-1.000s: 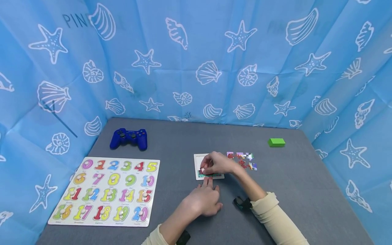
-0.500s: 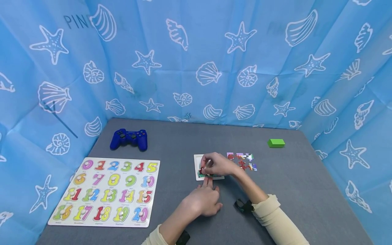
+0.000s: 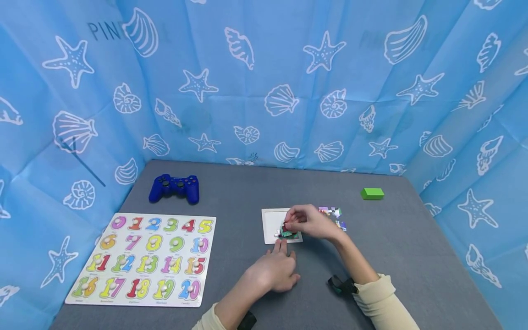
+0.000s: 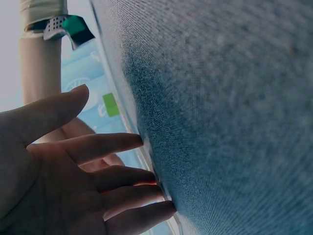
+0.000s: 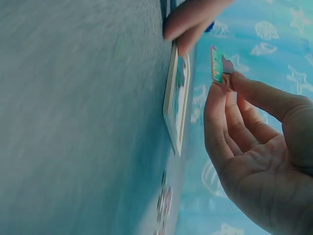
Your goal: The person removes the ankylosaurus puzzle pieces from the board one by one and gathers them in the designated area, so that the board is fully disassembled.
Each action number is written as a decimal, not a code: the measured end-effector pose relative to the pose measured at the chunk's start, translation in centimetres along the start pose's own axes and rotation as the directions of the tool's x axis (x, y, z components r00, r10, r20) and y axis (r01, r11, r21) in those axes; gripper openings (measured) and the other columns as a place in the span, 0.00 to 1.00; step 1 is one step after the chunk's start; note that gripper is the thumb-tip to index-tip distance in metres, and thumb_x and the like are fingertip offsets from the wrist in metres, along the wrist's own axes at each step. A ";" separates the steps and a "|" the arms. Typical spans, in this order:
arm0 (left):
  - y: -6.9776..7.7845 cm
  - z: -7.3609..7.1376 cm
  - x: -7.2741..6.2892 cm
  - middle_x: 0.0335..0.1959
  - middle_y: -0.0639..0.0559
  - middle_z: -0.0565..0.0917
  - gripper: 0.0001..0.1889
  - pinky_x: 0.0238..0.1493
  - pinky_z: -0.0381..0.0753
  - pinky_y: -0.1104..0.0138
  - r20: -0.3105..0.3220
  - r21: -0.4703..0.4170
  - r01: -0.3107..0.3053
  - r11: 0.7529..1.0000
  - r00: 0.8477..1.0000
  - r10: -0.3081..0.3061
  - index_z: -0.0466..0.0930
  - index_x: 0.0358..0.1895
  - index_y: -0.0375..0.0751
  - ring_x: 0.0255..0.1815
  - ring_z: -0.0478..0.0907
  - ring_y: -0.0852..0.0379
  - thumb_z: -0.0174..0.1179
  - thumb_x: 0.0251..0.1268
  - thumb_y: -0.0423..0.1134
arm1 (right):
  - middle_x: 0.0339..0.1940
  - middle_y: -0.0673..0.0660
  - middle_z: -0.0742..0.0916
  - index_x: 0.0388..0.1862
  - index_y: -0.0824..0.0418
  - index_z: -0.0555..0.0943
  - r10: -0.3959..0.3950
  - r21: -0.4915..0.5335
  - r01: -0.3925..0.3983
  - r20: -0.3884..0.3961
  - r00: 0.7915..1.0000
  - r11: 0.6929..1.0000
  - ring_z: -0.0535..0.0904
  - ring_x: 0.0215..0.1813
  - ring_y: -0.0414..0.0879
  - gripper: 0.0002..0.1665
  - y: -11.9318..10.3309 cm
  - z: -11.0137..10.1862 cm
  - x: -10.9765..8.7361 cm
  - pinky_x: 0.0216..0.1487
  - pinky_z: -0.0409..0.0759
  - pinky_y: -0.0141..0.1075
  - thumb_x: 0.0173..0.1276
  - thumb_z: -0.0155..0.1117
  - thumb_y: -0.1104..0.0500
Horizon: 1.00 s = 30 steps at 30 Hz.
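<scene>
My right hand (image 3: 311, 223) pinches a small jigsaw piece (image 5: 217, 66) between thumb and fingers, over the lower right of a white puzzle tray (image 3: 270, 222). In the right wrist view the piece is green with a darker patch, held up clear of the tray. Inside the tray, other green jigsaw pieces (image 3: 292, 235) lie along the near side, partly hidden by the held one. My left hand (image 3: 274, 270) rests with extended fingers, its fingertips right at the tray's near edge. In the left wrist view those fingers (image 4: 132, 176) are spread, with nothing gripped.
Several loose jigsaw pieces (image 3: 335, 211) lie right of the tray, some covered by my right hand. A number puzzle board (image 3: 140, 259) lies at left, with a blue game controller (image 3: 173, 188) behind it. A green block (image 3: 372, 194) is at back right. A blue curtain (image 3: 264, 82) borders the table.
My right hand has lifted from the tray's lower left corner and shifted right with the piece, baring the tray's left side. My left hand has stayed at the near edge.
</scene>
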<state>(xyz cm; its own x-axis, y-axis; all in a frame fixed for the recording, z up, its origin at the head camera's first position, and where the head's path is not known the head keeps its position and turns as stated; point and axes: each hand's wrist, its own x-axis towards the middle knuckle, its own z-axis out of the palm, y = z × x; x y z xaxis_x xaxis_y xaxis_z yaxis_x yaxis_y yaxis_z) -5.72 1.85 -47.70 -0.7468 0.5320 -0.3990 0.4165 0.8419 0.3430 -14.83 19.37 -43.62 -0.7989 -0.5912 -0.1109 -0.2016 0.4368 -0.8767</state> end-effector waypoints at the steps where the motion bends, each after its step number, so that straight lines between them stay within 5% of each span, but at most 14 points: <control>1: 0.2 -0.3 -0.3 0.90 0.36 0.55 0.34 0.82 0.73 0.43 -0.002 -0.002 0.003 1.000 1.000 -0.003 0.72 0.81 0.46 0.93 0.48 0.39 0.57 0.83 0.61 | 0.42 0.63 0.91 0.49 0.66 0.86 0.010 0.002 -0.010 -0.009 1.000 1.000 0.89 0.42 0.48 0.06 0.2 -0.3 -0.4 0.46 0.91 0.40 0.78 0.69 0.64; 7: 0.8 -1.1 -0.9 0.91 0.37 0.54 0.34 0.83 0.71 0.44 0.013 -0.016 0.027 1.000 1.000 -0.026 0.72 0.82 0.45 0.93 0.49 0.40 0.58 0.83 0.59 | 0.44 0.66 0.91 0.51 0.69 0.85 0.046 -0.007 -0.046 -0.044 0.998 0.999 0.90 0.43 0.46 0.10 1.5 -2.2 -2.8 0.47 0.92 0.41 0.78 0.70 0.63; 9: 0.4 -0.1 -0.1 0.91 0.38 0.52 0.34 0.84 0.70 0.43 0.012 -0.013 0.024 1.000 1.000 -0.024 0.71 0.82 0.48 0.93 0.47 0.41 0.56 0.83 0.61 | 0.43 0.66 0.91 0.51 0.71 0.85 0.058 -0.009 -0.059 -0.057 0.997 0.998 0.89 0.42 0.43 0.11 1.8 -2.7 -3.6 0.46 0.92 0.41 0.78 0.70 0.63; 18: 0.3 0.2 0.2 0.91 0.37 0.53 0.34 0.83 0.71 0.42 0.003 0.002 0.025 1.000 1.000 -0.025 0.71 0.82 0.47 0.93 0.48 0.40 0.57 0.83 0.60 | 0.41 0.71 0.91 0.50 0.78 0.84 0.089 -0.009 -0.089 -0.052 0.995 0.996 0.88 0.38 0.37 0.11 3.1 -3.6 -5.3 0.42 0.92 0.36 0.76 0.68 0.69; 30: 1.9 -3.5 -2.8 0.91 0.37 0.55 0.33 0.84 0.70 0.45 0.053 -0.035 0.044 0.998 0.998 -0.042 0.71 0.82 0.43 0.93 0.50 0.40 0.59 0.83 0.56 | 0.37 0.66 0.91 0.46 0.76 0.87 0.128 -0.120 -0.141 -0.105 0.986 0.983 0.86 0.34 0.39 0.08 3.5 -3.8 -5.4 0.37 0.90 0.33 0.73 0.71 0.70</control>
<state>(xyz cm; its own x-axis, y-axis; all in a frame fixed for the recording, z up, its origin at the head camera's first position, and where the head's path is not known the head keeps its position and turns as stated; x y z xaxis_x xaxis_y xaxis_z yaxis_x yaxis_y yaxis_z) -4.67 1.70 -42.95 -0.7352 0.4999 -0.4578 0.3648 0.8610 0.3545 -13.33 26.66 -44.34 -0.8730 -0.4561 -0.1728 -0.1537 0.5935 -0.7900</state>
